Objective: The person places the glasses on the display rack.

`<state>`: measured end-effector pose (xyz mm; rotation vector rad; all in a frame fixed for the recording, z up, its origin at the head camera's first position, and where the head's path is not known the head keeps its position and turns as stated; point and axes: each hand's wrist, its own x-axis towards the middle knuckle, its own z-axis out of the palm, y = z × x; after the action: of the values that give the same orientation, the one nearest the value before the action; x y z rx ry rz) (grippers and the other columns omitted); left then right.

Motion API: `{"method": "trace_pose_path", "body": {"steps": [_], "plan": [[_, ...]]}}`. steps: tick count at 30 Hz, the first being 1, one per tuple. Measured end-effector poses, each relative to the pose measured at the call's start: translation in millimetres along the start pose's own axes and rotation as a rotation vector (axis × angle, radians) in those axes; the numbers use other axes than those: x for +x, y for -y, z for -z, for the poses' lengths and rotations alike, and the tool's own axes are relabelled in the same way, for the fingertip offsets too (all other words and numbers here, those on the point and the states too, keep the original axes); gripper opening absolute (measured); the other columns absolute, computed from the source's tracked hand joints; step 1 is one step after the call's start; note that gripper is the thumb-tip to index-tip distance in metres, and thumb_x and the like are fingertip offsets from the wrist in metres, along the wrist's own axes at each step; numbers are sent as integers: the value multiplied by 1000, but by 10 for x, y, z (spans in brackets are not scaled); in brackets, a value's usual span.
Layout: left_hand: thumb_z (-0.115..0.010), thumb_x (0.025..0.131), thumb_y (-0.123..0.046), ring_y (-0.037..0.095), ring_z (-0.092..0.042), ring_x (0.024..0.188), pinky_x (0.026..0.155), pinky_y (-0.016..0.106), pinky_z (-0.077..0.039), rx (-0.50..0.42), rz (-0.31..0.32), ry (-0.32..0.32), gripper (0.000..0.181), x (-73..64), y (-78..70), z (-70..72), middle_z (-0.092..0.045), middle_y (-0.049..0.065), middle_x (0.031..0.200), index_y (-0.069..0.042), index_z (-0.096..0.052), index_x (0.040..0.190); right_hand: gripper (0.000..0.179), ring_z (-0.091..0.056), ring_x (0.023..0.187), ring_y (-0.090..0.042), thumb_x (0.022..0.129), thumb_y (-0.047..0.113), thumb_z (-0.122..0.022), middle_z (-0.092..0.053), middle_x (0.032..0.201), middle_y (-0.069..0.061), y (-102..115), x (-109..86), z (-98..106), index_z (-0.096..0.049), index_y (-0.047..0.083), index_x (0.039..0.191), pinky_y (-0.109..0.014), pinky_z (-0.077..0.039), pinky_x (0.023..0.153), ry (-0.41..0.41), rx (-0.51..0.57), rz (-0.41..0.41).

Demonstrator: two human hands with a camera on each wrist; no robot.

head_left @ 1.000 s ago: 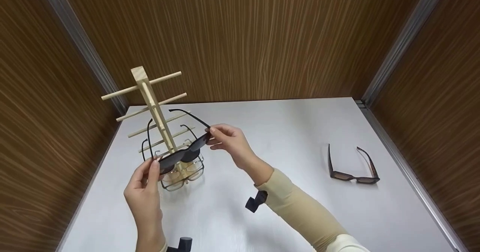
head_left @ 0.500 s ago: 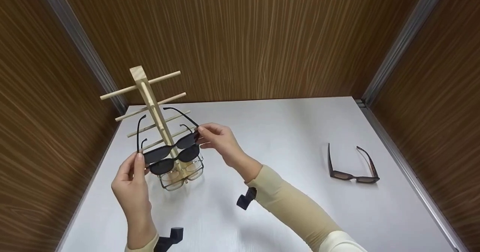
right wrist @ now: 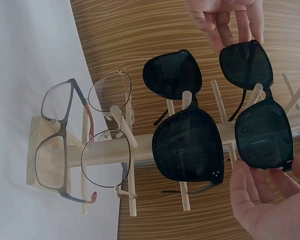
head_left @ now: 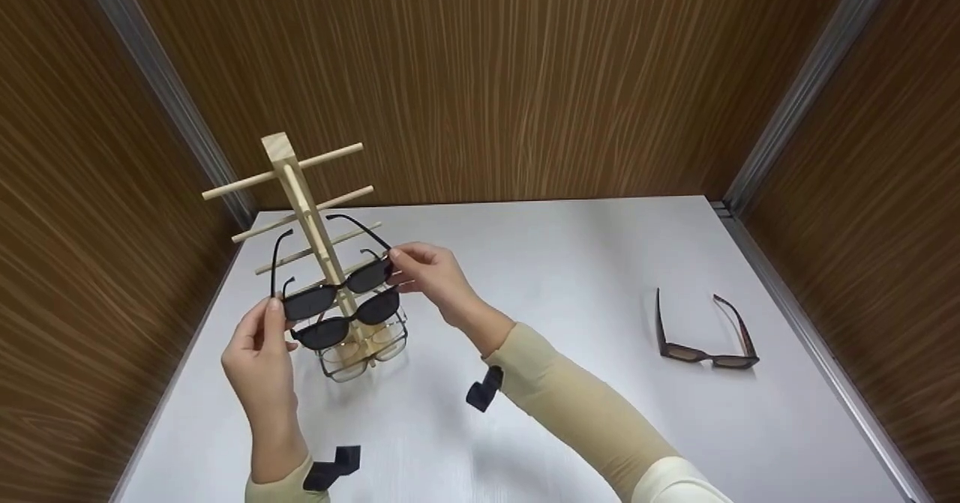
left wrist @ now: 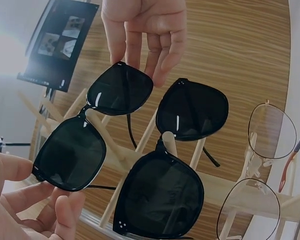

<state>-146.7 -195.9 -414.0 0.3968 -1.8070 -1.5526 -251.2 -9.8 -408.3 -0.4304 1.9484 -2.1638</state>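
Note:
Black sunglasses (head_left: 309, 303) with unfolded temples are held in front of the wooden eyewear rack (head_left: 306, 207). My left hand (head_left: 262, 353) pinches their left hinge corner. The right hand (head_left: 431, 274) pinches the opposite corner between thumb and fingers. In the right wrist view a short nose peg (right wrist: 257, 91) meets the bridge of the held sunglasses; I cannot tell whether it bears their weight. Directly below, a second pair of black sunglasses (right wrist: 187, 145) sits on the rack. Under it are thin round wire glasses (right wrist: 106, 157), then rectangular glasses (right wrist: 52, 160) at the bottom.
Brown-tinted sunglasses (head_left: 709, 354) lie unfolded on the white table (head_left: 570, 285), far to the right. Bare crossbars (head_left: 330, 154) stick out from the rack's upper part. Wood-grain panels (head_left: 480, 76) enclose the table. A dark screen (left wrist: 62, 45) appears in the left wrist view.
Both hands have carried the sunglasses left onto the rack's front, and their lenses have tilted to face forward. Over the last half second they moved only slightly.

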Motion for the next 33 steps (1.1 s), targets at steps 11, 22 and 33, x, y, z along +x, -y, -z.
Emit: {"method": "trace_pose_path", "body": {"steps": [11, 22, 33], "plan": [[-59, 92, -23, 17, -57, 72, 51, 15, -44, -9, 21, -8, 28, 46, 59, 0, -63, 5, 79, -1, -68, 108, 28, -66, 83, -26, 93, 19, -58, -67, 90, -14, -32, 12, -39, -63, -4, 108, -37, -54, 76, -32, -5, -22], [-59, 92, -21, 16, -58, 70, 50, 15, -44, -44, 45, -2, 28, 21, 76, 6, -62, 5, 81, 1, -67, 108, 25, -65, 76, -23, 92, 17, -58, -66, 82, -12, -56, 7, -17, -64, -4, 105, -34, -55, 72, -27, 6, -19], [-58, 93, -22, 17, -61, 72, 54, 15, -47, -53, 75, -6, 29, 7, 79, 57, -60, 9, 87, 1, -65, 109, 27, -66, 82, -23, 93, 19, -58, -66, 90, -13, -18, -72, 77, -63, -2, 109, -35, -54, 75, -32, -13, -19]]}}
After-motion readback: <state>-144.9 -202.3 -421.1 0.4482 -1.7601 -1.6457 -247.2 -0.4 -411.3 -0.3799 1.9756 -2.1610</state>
